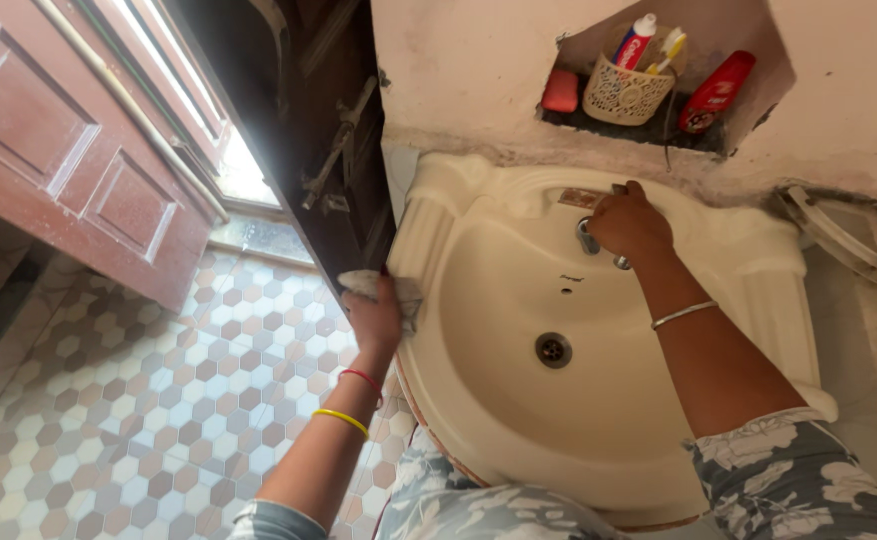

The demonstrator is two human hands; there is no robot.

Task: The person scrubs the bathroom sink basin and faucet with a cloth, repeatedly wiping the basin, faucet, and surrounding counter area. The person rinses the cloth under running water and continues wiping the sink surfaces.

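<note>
A cream wash basin (488,380) is fixed to the wall in front of me, with a round drain (553,349) in its bowl. My right hand (629,222) is closed around the metal tap (588,238) at the back of the basin. My left hand (376,315) grips a small grey cloth (362,284) at the basin's left rim. Bangles sit on both wrists.
A wall niche above the basin holds a pink soap bar (560,91), a cream basket (623,95) with a tube and toothbrush, and a red bottle (717,91). A dark wooden door (333,150) stands left of the basin. Hexagon floor tiles (148,400) spread at left.
</note>
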